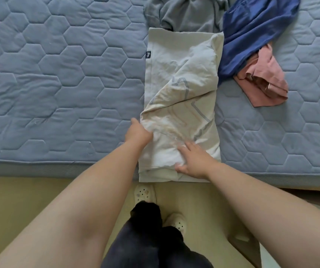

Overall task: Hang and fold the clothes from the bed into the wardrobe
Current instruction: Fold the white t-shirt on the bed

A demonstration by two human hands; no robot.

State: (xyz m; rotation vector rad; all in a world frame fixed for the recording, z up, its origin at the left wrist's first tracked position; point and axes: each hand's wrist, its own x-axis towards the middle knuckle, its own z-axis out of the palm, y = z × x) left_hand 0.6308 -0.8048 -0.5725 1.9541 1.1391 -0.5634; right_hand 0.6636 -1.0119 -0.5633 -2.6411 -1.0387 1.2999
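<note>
Forearms point(101, 190) sit nearest in the head view, reaching to the cream shirt point(180, 105), half-folded at the bed point(58, 74) edge with its hem overhanging. Left hand point(139, 132) grips the shirt's left fold, fingers buried in cloth. Right hand point(192, 163) presses flat, fingers spread. Risk: an uneven pull skews the fold or drags the shirt off. Wardrobe out of frame; grey garment point(186, 14) cut off at top.

You have nothing here that reads as a word. The small dark tag point(148, 54) on the far left edge of the shirt point(165, 62) carries pale script, too small to make out. The grey outline print point(186, 89) across the shirt may be large letters, but the folds and creases break it up.
</note>
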